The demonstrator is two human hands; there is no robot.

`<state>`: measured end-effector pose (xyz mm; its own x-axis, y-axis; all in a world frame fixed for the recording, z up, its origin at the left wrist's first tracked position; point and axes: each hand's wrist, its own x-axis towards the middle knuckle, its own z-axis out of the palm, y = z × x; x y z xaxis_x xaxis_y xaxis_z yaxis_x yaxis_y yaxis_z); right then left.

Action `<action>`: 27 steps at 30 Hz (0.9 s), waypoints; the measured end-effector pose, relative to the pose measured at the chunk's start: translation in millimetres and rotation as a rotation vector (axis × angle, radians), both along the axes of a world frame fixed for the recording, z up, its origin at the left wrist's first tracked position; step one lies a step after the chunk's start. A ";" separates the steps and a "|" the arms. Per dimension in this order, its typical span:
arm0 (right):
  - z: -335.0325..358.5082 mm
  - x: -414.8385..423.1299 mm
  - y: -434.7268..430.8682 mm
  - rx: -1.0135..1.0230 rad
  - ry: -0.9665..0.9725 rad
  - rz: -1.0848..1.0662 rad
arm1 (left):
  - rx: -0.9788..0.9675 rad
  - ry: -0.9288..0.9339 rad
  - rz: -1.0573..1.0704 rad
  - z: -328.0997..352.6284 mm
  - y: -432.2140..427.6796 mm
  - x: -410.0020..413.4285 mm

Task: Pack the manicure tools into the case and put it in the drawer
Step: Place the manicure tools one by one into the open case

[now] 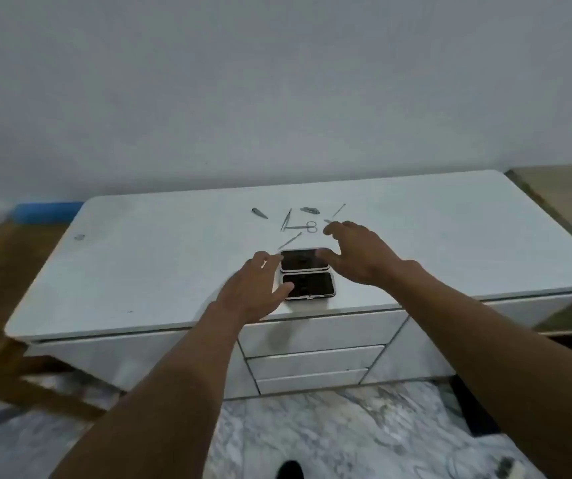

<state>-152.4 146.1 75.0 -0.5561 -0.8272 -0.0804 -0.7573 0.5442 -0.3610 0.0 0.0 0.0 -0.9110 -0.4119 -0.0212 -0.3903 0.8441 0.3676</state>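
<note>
Here, a white cabinet (173,264) stands against a pale wall (277,81), its front divided into stacked drawers (315,361), all closed, above a marbled floor (312,437). Near the front edge of the top lies the black manicure case (307,274), opened flat into two halves, one behind the other. The left hand (253,292) is at the case's left side, fingers spread, fingertips touching or just over its edge; it grips nothing. The right hand (357,252) hovers over the case's right rear corner, fingers splayed and empty. Behind the case the metal tools are scattered: small scissors (303,227), a slim pointed tool (286,219), a thin rod (290,240), a nail clipper (310,210), a second clipper-like piece (259,212) to the left, and a fine stick (339,209) to the right. A small, blurred object (79,237) lies well apart, toward the left end.
</note>
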 end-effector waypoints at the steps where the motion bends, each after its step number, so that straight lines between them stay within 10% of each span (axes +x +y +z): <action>1: -4.3 0.4 -3.9 0.010 -0.016 -0.016 | 0.012 -0.002 -0.002 -5.5 -4.1 -2.9; 27: -52.2 -84.4 -97.6 0.163 0.021 -0.139 | -0.065 0.120 0.005 -71.3 -30.1 -13.6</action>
<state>-236.9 48.5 22.8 -0.6668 -0.7194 -0.1946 -0.6772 0.6939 -0.2447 -13.6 -30.1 -71.3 -0.9034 -0.4131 0.1151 -0.3506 0.8660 0.3564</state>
